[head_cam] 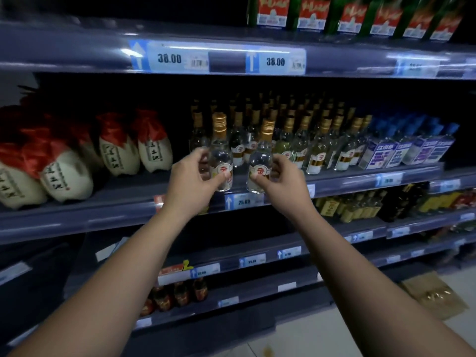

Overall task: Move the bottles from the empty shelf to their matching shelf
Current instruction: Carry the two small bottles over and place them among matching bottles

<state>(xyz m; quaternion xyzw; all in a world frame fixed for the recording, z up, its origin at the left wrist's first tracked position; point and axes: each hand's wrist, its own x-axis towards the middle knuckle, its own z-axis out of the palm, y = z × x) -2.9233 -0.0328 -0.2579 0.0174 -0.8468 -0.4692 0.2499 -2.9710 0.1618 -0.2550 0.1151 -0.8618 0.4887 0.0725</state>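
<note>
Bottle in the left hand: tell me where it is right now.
In the head view, the bottle is centre frame, held by the left hand before the gold-capped row, beside the right hand's bottle.

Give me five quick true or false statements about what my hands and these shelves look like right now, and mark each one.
1. Each hand holds a clear bottle: left hand, right hand. True.
2. The held bottles have blue caps. False: gold caps.
3. Red-wrapped cream jars sit left of the gold-capped row. True.
4. The tags above read 25.00. False: 38.00.
5. Green bottles stand on the top shelf. True.
</note>
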